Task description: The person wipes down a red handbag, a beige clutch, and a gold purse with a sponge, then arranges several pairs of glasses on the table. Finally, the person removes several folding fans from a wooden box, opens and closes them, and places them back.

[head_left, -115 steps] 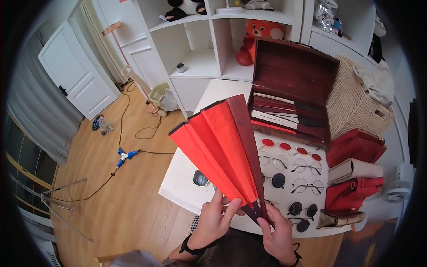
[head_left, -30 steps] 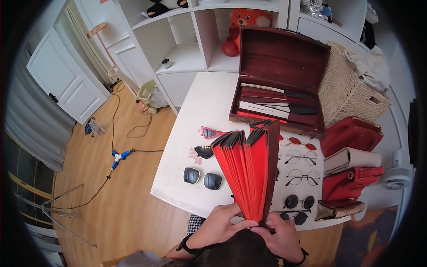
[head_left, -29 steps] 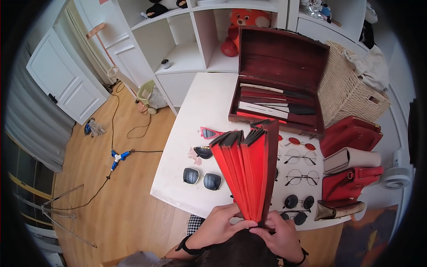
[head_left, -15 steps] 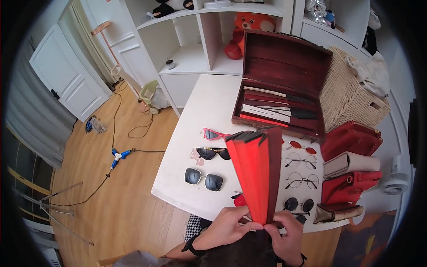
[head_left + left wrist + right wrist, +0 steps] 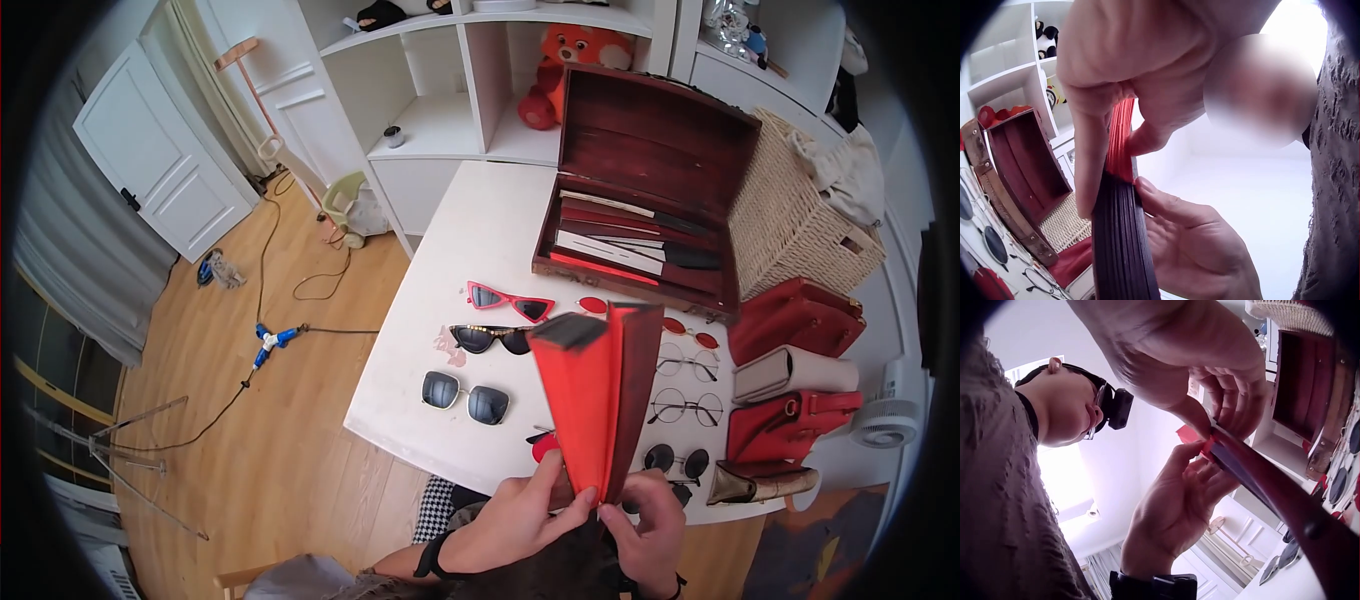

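Observation:
A red folding fan (image 5: 582, 400) with dark ribs stands nearly upright above the table, its pleats mostly gathered, with a gap beside the dark outer guard. My left hand (image 5: 520, 520) pinches its lower left side between thumb and fingers. On the other side my right hand (image 5: 648, 530) grips the lower part near the guard. The left wrist view shows the stacked dark ribs (image 5: 1124, 244) below the red pleats (image 5: 1121, 134), with the left hand (image 5: 1141, 56) around the pleats and the right thumb touching the ribs' upper end. In the right wrist view the guard (image 5: 1272, 494) runs toward the camera.
Several pairs of glasses, among them square sunglasses (image 5: 465, 397), lie on the white table (image 5: 400, 400). An open dark red case (image 5: 650, 150) holds more fans (image 5: 630, 235). A wicker basket (image 5: 790, 220) and red bags (image 5: 795, 320) stand at the right, shelves (image 5: 430, 120) behind.
The fan was spread wider earlier; its pleats are now drawn together. Since half a second ago, a gap has appeared between pleats and guard, and the left fingers have shifted on the fan.

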Tool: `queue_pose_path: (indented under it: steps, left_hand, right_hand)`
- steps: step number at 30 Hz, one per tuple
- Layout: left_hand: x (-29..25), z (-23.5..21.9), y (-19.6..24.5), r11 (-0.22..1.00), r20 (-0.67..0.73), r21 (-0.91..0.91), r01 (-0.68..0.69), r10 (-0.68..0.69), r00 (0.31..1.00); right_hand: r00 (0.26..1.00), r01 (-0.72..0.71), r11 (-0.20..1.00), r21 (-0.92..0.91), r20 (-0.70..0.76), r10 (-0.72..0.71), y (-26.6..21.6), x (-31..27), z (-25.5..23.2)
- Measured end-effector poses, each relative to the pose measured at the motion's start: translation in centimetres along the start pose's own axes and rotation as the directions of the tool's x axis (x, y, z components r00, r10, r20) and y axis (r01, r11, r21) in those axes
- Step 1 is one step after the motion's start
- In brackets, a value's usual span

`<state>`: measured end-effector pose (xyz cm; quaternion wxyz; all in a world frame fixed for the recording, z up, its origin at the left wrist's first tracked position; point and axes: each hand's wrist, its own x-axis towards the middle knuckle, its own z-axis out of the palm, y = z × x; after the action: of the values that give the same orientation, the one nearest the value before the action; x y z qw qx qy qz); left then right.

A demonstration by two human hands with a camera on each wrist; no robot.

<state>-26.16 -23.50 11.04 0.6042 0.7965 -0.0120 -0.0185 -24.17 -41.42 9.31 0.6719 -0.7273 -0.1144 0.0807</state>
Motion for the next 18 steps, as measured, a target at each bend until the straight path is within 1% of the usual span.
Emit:
queue_pose_path:
  steps: [1, 2, 3, 5, 6, 7, 8, 10, 11, 12, 13, 14, 15, 17, 18]
  left_hand:
    - [0.0, 0.0, 0.0, 0.999, 0.009, 0.038, -0.003, 0.003, 1.0]
    - [0.0, 0.0, 0.0, 0.999, 0.008, 0.038, -0.001, 0.001, 1.0]
    - [0.0, -0.1, 0.0, 0.999, 0.032, 0.031, 0.009, -0.01, 0.999]
    - [0.1, -0.3, -0.1, 0.999, 0.054, 0.025, 0.025, -0.026, 0.998]
    - [0.1, -0.4, -0.1, 1.0, 0.051, -0.017, 0.014, -0.013, 0.999]
    - [0.2, -0.5, -0.2, 0.998, 0.048, -0.058, 0.001, 0.002, 0.999]
    - [0.3, -0.8, -0.3, 0.998, 0.048, -0.059, 0.003, 0.0, 0.999]
    - [0.6, -1.2, -0.6, 0.999, 0.136, -0.015, 0.029, -0.026, 0.99]
    - [0.7, -1.2, -0.9, 1.0, 0.134, -0.014, 0.028, -0.026, 0.991]
    - [0.8, -1.2, -1.3, 0.987, 0.155, -0.148, 0.069, -0.046, 0.987]
    - [0.8, -1.1, -1.4, 0.954, 0.179, -0.278, 0.112, -0.063, 0.982]
    - [0.8, -1.2, -1.4, 0.954, 0.18, -0.279, 0.115, -0.065, 0.981]
    - [0.9, -1.2, -1.4, 0.962, 0.158, -0.255, 0.095, -0.055, 0.986]
    - [1.0, -0.9, -1.4, 0.97, 0.136, -0.232, 0.074, -0.043, 0.99]
    - [1.0, -0.4, -1.4, 0.968, 0.104, -0.237, 0.085, -0.062, 0.993]
  right_hand:
    - [0.996, 0.082, 0.992, -0.097, 0.029, -0.079, 0.0, -0.2, 0.1]
    - [0.986, 0.164, 0.968, -0.191, 0.066, -0.154, 0.0, -0.3, 0.1]
    - [0.986, 0.163, 0.968, -0.19, 0.068, -0.153, -0.1, -0.3, 0.2]
    - [0.965, 0.262, 0.925, -0.275, 0.094, -0.245, -0.4, -0.3, 0.4]
    - [0.966, 0.259, 0.926, -0.274, 0.097, -0.241, -0.9, -0.3, 0.5]
    - [0.963, 0.268, 0.904, -0.331, 0.07, -0.26, -1.5, -0.2, 0.6]
    - [0.958, 0.276, 0.879, -0.388, 0.043, -0.282, -1.8, -0.2, 0.7]
    - [0.966, 0.25, 0.892, -0.376, 0.041, -0.253, -1.7, -0.6, 0.8]
    - [0.973, 0.225, 0.904, -0.364, 0.038, -0.227, -1.8, -0.6, 1.0]
    - [0.973, 0.224, 0.904, -0.363, 0.038, -0.226, -1.8, -0.7, 1.0]
    - [0.966, 0.252, 0.88, -0.403, 0.049, -0.254, -2.0, -0.6, 0.9]
    - [0.958, 0.278, 0.853, -0.442, 0.059, -0.281, -2.1, -0.5, 1.0]
    - [0.959, 0.273, 0.854, -0.443, 0.057, -0.277, -2.1, -0.5, 0.8]
    - [0.988, 0.152, 0.919, -0.363, 0.089, -0.128, -1.7, -0.3, 0.3]
    - [0.974, 0.225, 0.9, -0.373, 0.108, -0.199, -1.2, -0.2, 0.2]
